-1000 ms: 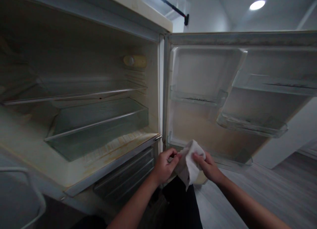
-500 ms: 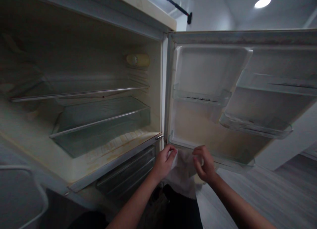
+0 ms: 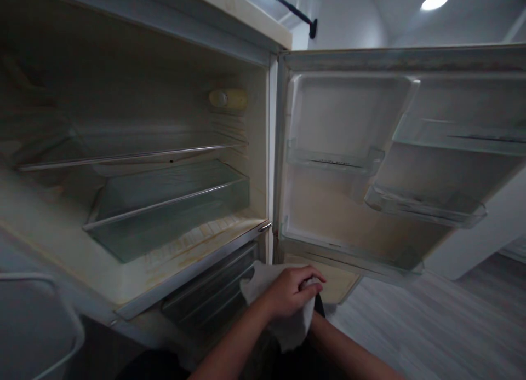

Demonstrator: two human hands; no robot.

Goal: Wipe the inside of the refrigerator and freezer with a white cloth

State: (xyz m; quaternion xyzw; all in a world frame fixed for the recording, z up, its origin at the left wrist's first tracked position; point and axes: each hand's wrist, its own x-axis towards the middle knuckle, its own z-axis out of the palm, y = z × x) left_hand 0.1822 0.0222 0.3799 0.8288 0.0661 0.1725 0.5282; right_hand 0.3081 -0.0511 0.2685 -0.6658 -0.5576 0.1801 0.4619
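A thin white cloth is bunched between my hands, low in front of the open fridge. My left hand curls over the top of it, with the fingers bent around the cloth. One loose flap spreads out to the left of that hand, and another hangs below it. My right forearm comes in from the lower right. The right hand itself is hidden behind the left hand and the cloth, so its fingers cannot be made out.
The fridge interior holds a glass shelf and a clear drawer; its floor is stained yellow. To the right, the fridge door stands open with clear racks. A lower compartment is open beneath. At lower left is a pale-rimmed panel.
Both hands were apart, stretching the cloth between them. They have come together, the left moving right over the bunched cloth and the right moving left and down beneath it.
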